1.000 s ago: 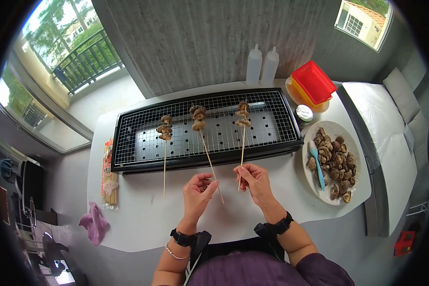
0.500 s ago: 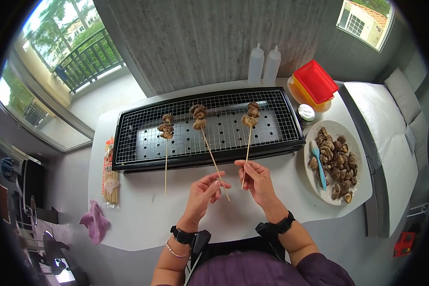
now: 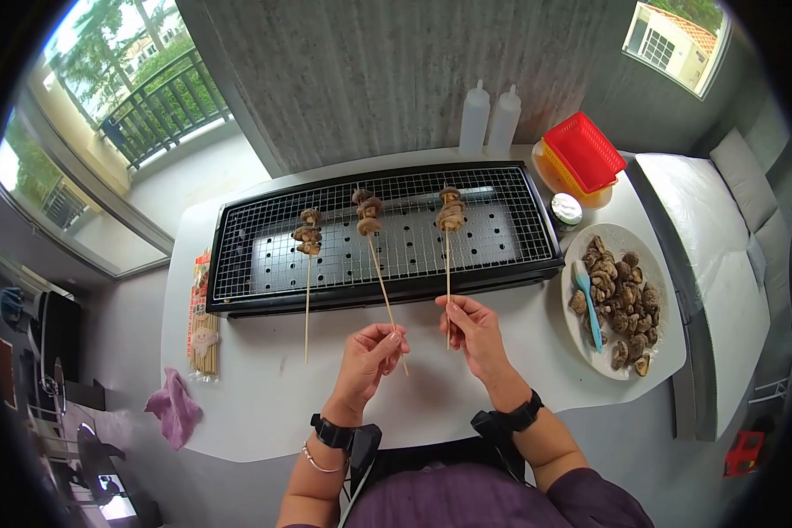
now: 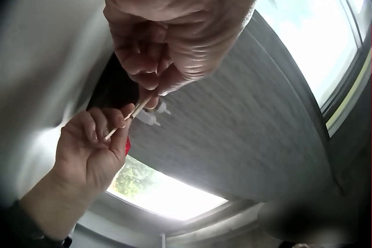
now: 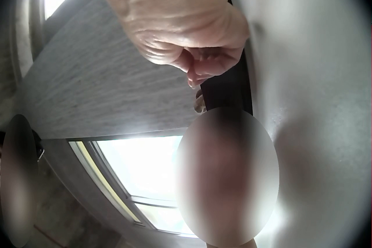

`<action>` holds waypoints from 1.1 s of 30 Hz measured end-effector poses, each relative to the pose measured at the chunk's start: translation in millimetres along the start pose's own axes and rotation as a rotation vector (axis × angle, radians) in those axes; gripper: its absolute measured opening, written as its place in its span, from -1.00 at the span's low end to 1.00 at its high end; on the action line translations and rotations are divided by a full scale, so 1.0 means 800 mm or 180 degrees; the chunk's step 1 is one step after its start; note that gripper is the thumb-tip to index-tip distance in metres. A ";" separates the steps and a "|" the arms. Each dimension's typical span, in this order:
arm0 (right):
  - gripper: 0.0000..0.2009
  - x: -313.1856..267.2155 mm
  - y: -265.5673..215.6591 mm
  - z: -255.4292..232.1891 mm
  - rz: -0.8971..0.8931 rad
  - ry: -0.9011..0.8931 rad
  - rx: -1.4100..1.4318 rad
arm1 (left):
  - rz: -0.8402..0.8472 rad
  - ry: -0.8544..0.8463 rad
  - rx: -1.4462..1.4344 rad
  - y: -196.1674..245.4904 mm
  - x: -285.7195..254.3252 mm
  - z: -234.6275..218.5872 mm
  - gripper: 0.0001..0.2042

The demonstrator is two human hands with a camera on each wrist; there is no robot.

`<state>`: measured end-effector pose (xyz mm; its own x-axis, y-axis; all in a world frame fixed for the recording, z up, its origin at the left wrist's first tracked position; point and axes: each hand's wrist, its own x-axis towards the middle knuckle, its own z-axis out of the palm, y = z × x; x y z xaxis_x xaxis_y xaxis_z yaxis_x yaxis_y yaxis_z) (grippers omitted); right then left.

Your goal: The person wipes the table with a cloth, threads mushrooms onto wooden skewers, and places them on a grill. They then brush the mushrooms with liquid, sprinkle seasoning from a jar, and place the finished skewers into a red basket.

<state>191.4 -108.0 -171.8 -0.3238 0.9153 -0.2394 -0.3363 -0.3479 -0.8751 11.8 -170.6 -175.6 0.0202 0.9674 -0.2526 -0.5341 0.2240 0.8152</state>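
Three mushroom skewers lie across the wire rack of a black grill [image 3: 502, 280], their bare sticks reaching over its front edge. My left hand [image 3: 365, 363] pinches the lower stick of the middle skewer [image 3: 368, 216] between thumb and fingers. The right skewer [image 3: 450, 213] has its stick gripped near the lower end by my right hand [image 3: 475, 336]. Untouched, the left skewer [image 3: 307, 236] rests with its stick pointing towards me. In the left wrist view, a stick [image 4: 138, 108] shows between both hands. The right wrist view shows my curled right fingers [image 5: 212, 65]; a blurred patch covers the area below them.
To the right, a plate [image 3: 581, 341] holds a pile of mushrooms and a blue brush [image 3: 590, 308]. Behind it stand a jar [image 3: 564, 209], a red basket [image 3: 583, 151] and two squeeze bottles [image 3: 475, 119]. Packaged sticks [image 3: 204, 339] and a purple cloth [image 3: 174, 409] lie left.
The right skewer swung right, then back left, and its mushrooms show a different side. My left fingers spread apart around the middle stick and now pinch it; that stick's lower end has shifted.
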 end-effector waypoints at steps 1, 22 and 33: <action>-0.83 0.000 0.000 0.000 -0.0011 0.0002 -0.0005 | 0.0026 0.0050 0.0125 0.001 -0.001 0.001 -0.88; -0.87 0.001 0.002 0.000 0.0012 0.0164 0.0016 | -0.0135 0.0418 0.0667 0.001 -0.002 0.008 -0.90; -0.83 0.003 0.007 -0.001 -0.0008 0.0151 -0.0050 | -0.0105 0.0470 0.0805 0.004 -0.002 0.010 -0.87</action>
<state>189.6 -107.4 -177.5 -0.2806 0.9249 -0.2565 -0.3231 -0.3427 -0.8821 17.0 -170.6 -168.6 -0.0990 0.9356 -0.3390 -0.3073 0.2953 0.9046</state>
